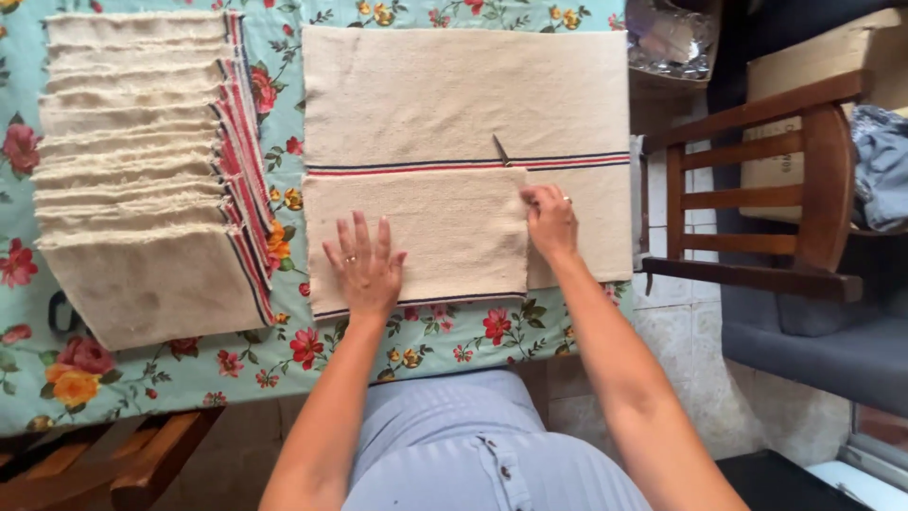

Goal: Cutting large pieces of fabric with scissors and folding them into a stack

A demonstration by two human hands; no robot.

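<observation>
A cream towel [463,95] with red and dark stripes lies spread on the flowered tablecloth [189,378]. A smaller cream piece [445,227] lies on top of its near half. My left hand [364,265] presses flat on this piece near its front edge, fingers spread, a ring on one finger. My right hand [549,220] pinches the piece's upper right corner with closed fingers. A thin dark metal tool [501,149] lies on the striped band just beyond my right hand.
A fanned stack of folded cream cloths [142,170] with red-striped edges fills the table's left. A wooden chair [766,189] stands to the right of the table, with cardboard and blue cloth behind it. A clear plastic bag [672,38] sits at the top right.
</observation>
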